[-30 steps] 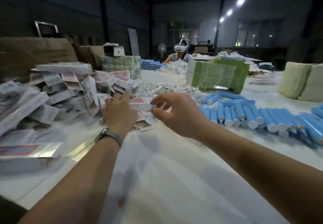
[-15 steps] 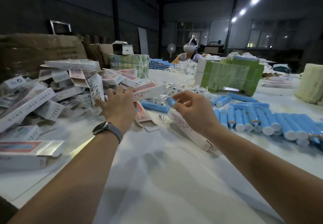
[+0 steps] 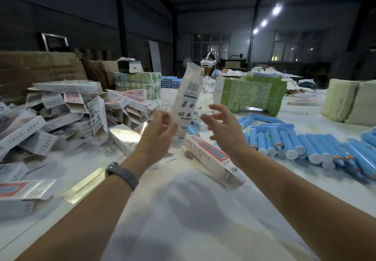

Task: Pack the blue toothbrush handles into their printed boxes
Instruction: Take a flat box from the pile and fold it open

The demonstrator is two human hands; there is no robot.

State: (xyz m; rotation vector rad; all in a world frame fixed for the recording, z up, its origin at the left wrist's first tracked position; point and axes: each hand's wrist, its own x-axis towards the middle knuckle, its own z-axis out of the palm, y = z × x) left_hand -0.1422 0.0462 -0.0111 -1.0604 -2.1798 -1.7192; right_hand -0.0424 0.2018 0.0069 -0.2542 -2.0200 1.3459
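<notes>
Boxes lie in a loose heap (image 3: pixel 67 116) on the left of the white counter (image 3: pixel 183 209), too many and too tumbled to count. One printed box (image 3: pixel 188 97) stands upright in the air between the two hands, its open flap at the top. One more box with a red face (image 3: pixel 211 159) lies flat on the counter just below the right hand. Blue toothbrush handles (image 3: pixel 295 144) lie side by side in a long row on the right, well over a dozen, with white end caps toward the near side; one single handle (image 3: pixel 193 130) lies apart, just behind the upright box.

The left hand (image 3: pixel 156 136), with a dark band on its wrist, holds the lower end of the upright box; its fingers (image 3: pixel 169 127) are curled round the box edge. The right hand (image 3: pixel 225 130) is beside the box with fingers (image 3: pixel 218 109) spread and loosely bent, holding nothing; whether the fingertips touch the box cannot be told.

Half a second earlier the left hand lay flat by the heap and the right hand gripped a box lying low on the counter. Now a box is raised upright in the left hand and the right hand has let go.

A second person (image 3: pixel 208 67) sits at the far end. Two green wrapped bundles (image 3: pixel 250 95) stand on the counter beyond the handles.
</notes>
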